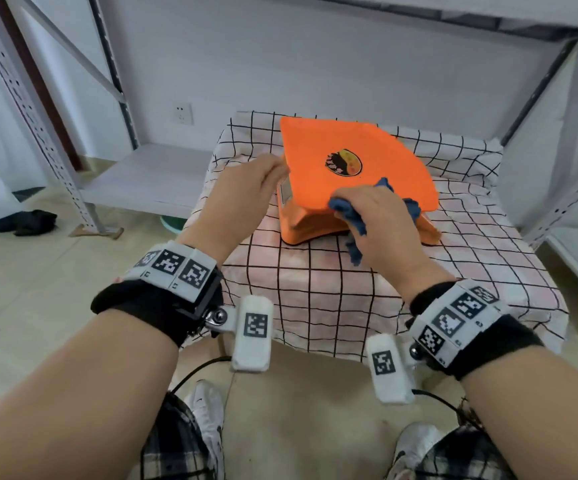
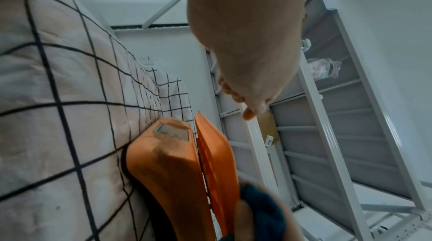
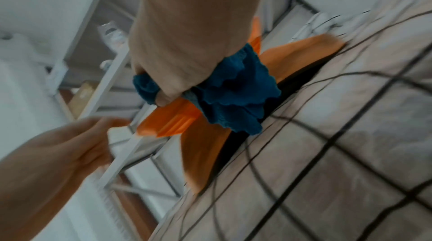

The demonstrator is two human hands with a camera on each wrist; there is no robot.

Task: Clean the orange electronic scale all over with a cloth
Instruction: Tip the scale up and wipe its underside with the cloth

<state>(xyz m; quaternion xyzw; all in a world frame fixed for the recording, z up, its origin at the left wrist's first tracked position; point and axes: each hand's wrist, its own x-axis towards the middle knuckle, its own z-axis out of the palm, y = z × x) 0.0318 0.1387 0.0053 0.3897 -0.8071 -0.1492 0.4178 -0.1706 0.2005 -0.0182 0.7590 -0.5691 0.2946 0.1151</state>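
The orange electronic scale (image 1: 350,174) sits on the table (image 1: 350,299), which is draped in a white cloth with a black grid, toward its far edge at about 12 o'clock from the person. Its flat orange pan carries a round dark emblem (image 1: 344,162), and a small grey display (image 2: 174,131) shows on its left side. At the pan's near edge, about 6 o'clock, the right hand (image 1: 381,226) has its grip clenched around a bunched blue cloth (image 3: 233,93), fingers curled over the rim. At 9 o'clock the left hand (image 1: 242,188) is at the pan's left edge, grip released, fingers loosely extended; whether it touches is unclear. Grey metal shelving (image 1: 83,161) stands beyond.
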